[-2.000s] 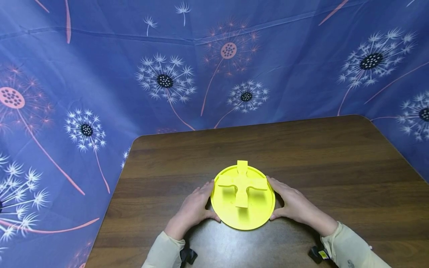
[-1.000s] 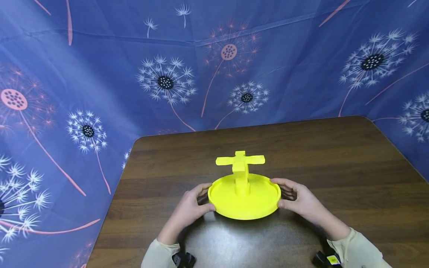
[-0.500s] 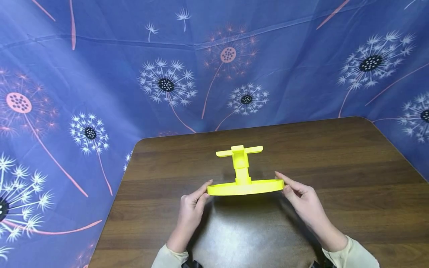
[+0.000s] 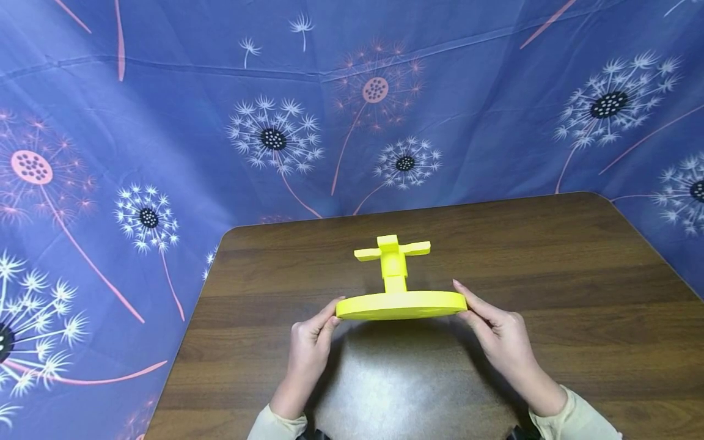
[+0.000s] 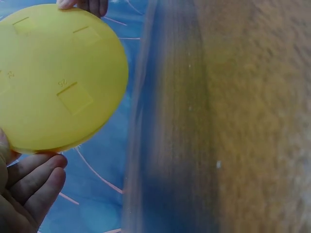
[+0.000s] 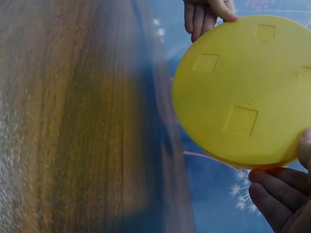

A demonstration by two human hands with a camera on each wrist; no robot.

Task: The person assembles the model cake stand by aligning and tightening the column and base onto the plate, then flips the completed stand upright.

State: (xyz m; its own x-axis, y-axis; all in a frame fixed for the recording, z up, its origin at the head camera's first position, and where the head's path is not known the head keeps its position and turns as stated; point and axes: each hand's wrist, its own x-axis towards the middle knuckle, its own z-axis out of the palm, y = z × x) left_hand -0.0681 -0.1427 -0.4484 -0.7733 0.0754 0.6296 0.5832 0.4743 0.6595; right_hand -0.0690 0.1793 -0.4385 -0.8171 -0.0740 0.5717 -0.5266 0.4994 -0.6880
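Observation:
A yellow round plastic base [image 4: 401,307] with a short post [image 4: 393,269] and a cross-shaped top [image 4: 387,244] is held up over the table, tilted so its rim faces me. My left hand [image 4: 309,351] pinches its left edge between thumb and fingers. At the right edge my right hand [image 4: 508,345] pinches it the same way. Both wrist views look at the underside: the left wrist view shows the flat disc [image 5: 63,116] with shallow square recesses and small embossed numbers, and so does the right wrist view on the disc [image 6: 218,92].
The brown wood-grain table [image 4: 550,256] spreads beneath both hands, with a bright glare patch at its near middle. Behind it hangs a blue cloth [image 4: 484,122] printed with white and pink dandelions, which also falls along the left side.
Both hands have raised the yellow piece from lying low and tipped it toward the far side, from a top view to an edge-on one. In the last half second it tilted slightly more.

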